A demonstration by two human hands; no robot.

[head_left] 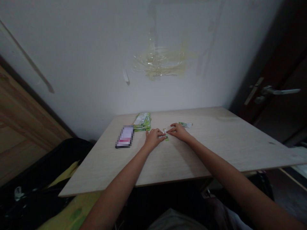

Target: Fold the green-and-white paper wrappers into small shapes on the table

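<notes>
My left hand (153, 139) and my right hand (179, 131) meet over the middle of the table. Their fingers are pinched on a small green-and-white paper piece (167, 139), partly covered by the fingertips. It is too small to tell whether it is a packet or a folded sheet. Just beyond my right hand lies a flat green-and-white packet (184, 125). Behind my left hand a stack of green-and-white printed packets (142, 120) rests on the table.
A phone (125, 136) with a blurred screen lies left of my left hand. The pale wooden table (216, 127) stands against a wall (96, 64) with yellowed tape (160, 62) on it. At the right is a dark door with a metal handle (280, 92).
</notes>
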